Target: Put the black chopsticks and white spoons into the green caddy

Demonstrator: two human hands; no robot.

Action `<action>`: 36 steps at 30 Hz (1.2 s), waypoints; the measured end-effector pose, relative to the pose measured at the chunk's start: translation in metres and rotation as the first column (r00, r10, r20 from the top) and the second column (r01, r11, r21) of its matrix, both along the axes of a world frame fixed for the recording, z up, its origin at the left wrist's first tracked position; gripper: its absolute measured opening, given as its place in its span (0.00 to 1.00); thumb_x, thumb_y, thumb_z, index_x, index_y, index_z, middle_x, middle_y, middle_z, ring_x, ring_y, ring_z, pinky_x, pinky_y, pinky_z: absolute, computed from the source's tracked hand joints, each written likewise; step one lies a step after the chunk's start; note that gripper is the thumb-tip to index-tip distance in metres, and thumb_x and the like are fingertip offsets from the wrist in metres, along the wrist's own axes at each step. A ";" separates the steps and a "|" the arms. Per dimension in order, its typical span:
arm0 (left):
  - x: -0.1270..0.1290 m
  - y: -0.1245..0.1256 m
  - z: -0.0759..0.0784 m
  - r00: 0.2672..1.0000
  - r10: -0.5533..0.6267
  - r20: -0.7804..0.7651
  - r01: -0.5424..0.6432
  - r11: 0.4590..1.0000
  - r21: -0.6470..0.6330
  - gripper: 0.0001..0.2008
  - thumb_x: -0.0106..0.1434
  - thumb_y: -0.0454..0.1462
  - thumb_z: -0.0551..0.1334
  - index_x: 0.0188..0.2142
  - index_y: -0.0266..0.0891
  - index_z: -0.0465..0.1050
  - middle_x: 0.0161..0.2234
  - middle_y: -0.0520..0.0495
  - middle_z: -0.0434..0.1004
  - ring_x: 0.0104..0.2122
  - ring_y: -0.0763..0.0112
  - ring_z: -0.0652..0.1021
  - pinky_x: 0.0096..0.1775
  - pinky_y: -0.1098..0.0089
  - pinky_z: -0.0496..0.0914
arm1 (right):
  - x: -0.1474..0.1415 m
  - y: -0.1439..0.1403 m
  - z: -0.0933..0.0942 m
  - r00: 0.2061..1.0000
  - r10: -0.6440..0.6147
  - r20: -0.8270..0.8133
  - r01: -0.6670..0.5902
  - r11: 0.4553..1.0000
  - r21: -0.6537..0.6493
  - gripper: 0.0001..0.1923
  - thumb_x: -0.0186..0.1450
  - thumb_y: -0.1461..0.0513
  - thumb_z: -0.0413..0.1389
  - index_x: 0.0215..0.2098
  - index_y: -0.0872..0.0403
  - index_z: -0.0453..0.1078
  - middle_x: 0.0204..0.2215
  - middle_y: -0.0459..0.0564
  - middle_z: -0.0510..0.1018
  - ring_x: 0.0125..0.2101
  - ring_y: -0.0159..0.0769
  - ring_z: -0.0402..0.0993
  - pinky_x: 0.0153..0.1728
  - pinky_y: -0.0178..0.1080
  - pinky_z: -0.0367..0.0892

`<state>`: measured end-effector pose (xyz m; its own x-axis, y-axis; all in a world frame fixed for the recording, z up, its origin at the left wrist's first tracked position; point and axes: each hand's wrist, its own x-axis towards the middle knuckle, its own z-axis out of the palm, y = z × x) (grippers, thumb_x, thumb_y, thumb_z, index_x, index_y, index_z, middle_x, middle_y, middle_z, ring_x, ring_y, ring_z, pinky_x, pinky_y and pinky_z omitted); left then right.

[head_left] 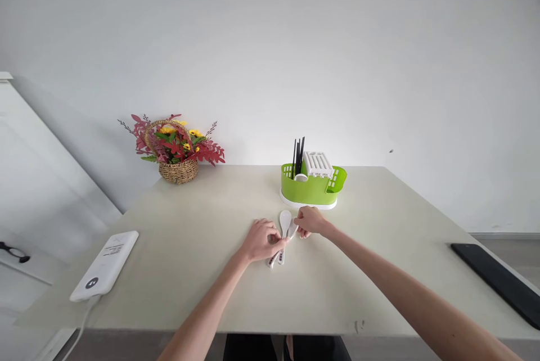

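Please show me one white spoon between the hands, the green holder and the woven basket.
White spoon (285,219): head view, bowl.
Green holder (307,192): head view, front wall.
Woven basket (179,172): head view, side.

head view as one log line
white spoons: in front of green caddy | left hand: at handles | right hand: at one bowl

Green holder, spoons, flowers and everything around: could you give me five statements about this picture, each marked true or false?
1. Black sticks stand in the green holder. True.
2. The flower basket is right of the green holder. False: it is on the left.
3. The left hand is touching the white spoons. True.
4. The right hand is inside the green holder. False: it is in front of the holder, beside the spoons.
5. The white device has no cable attached. False: a white cable runs from its near end.
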<state>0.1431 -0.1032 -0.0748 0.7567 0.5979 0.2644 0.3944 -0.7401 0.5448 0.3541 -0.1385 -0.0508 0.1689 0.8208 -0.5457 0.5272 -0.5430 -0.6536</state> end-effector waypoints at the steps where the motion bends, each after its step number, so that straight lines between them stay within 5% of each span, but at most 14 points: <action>1: 0.000 0.000 0.000 1.000 0.004 -0.004 -0.004 1.000 -0.001 0.20 0.65 0.49 0.63 0.20 0.44 0.76 0.25 0.49 0.78 0.34 0.64 0.75 0.45 0.63 0.62 | -0.002 0.000 0.001 1.000 0.004 0.000 -0.004 1.000 0.001 0.20 0.71 0.54 0.58 0.58 0.53 0.69 0.55 0.54 0.75 0.49 0.41 0.76 0.49 0.49 0.74; 9: 0.001 0.007 -0.008 0.995 0.077 0.067 -0.073 0.995 -0.060 0.15 0.61 0.42 0.64 0.19 0.43 0.76 0.23 0.51 0.77 0.28 0.68 0.74 0.40 0.66 0.64 | -0.001 -0.021 0.015 0.998 0.025 0.052 -0.025 1.000 0.015 0.20 0.71 0.54 0.58 0.58 0.53 0.70 0.55 0.54 0.75 0.48 0.41 0.76 0.49 0.49 0.74; 16: 0.002 0.001 -0.004 0.993 0.078 0.085 -0.072 0.995 -0.069 0.27 0.71 0.47 0.55 0.18 0.45 0.78 0.22 0.49 0.78 0.31 0.65 0.77 0.46 0.65 0.65 | -0.008 -0.028 0.022 0.990 0.049 0.132 -0.059 0.996 0.072 0.19 0.71 0.54 0.58 0.57 0.54 0.70 0.52 0.53 0.76 0.45 0.39 0.77 0.46 0.47 0.76; 22: 0.001 -0.001 -0.003 0.989 0.119 0.086 -0.115 0.992 -0.054 0.21 0.64 0.44 0.62 0.16 0.44 0.76 0.21 0.50 0.78 0.28 0.66 0.76 0.42 0.66 0.66 | -0.032 -0.022 0.023 0.976 0.061 0.211 -0.111 0.966 0.235 0.06 0.70 0.60 0.57 0.37 0.55 0.70 0.25 0.43 0.79 0.22 0.30 0.77 0.25 0.32 0.70; 27: -0.001 0.003 -0.002 0.977 0.168 0.131 -0.142 0.972 -0.185 0.20 0.65 0.45 0.60 0.18 0.44 0.78 0.20 0.52 0.76 0.27 0.68 0.75 0.36 0.68 0.66 | -0.038 -0.029 0.031 0.960 0.073 0.269 -0.160 0.935 0.318 0.08 0.65 0.66 0.55 0.29 0.51 0.63 0.20 0.40 0.79 0.18 0.30 0.77 0.21 0.30 0.64; 30: -0.003 0.005 -0.003 0.950 0.249 0.185 -0.184 0.932 -0.311 0.23 0.65 0.49 0.60 0.18 0.42 0.75 0.21 0.51 0.76 0.25 0.70 0.74 0.32 0.70 0.64 | -0.035 -0.041 0.055 0.936 0.065 0.346 -0.203 0.902 0.381 0.09 0.66 0.65 0.54 0.28 0.51 0.62 0.21 0.42 0.79 0.19 0.30 0.76 0.22 0.31 0.62; 33: -0.004 0.006 -0.003 0.906 0.343 0.249 -0.226 0.888 -0.401 0.24 0.65 0.52 0.60 0.18 0.41 0.71 0.20 0.52 0.72 0.23 0.72 0.71 0.29 0.71 0.63 | -0.024 -0.051 0.102 0.896 -0.024 0.444 -0.227 0.833 0.504 0.08 0.70 0.61 0.52 0.32 0.50 0.64 0.26 0.44 0.81 0.23 0.31 0.77 0.26 0.32 0.61; 34: -0.004 0.006 -0.002 0.891 0.369 0.265 -0.239 0.878 -0.415 0.24 0.65 0.52 0.60 0.18 0.41 0.70 0.19 0.53 0.71 0.22 0.72 0.71 0.28 0.71 0.63 | -0.018 -0.053 0.121 0.874 -0.080 0.480 -0.233 0.797 0.557 0.09 0.72 0.58 0.50 0.34 0.49 0.65 0.27 0.44 0.81 0.24 0.33 0.77 0.27 0.33 0.61; 36: -0.004 0.004 -0.001 0.868 0.407 0.284 -0.259 0.859 -0.441 0.24 0.65 0.53 0.60 0.19 0.41 0.68 0.19 0.53 0.70 0.22 0.72 0.70 0.28 0.72 0.63 | -0.007 -0.052 0.159 0.772 -0.294 0.564 -0.298 0.617 0.728 0.10 0.73 0.54 0.50 0.36 0.49 0.66 0.27 0.44 0.82 0.25 0.34 0.77 0.27 0.34 0.61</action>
<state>0.1388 -0.0989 -0.0755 0.3899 0.9038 0.1763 0.3036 -0.3068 0.9020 0.3476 -0.1910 0.1081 0.1929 0.8553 0.4809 0.9358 -0.0130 -0.3522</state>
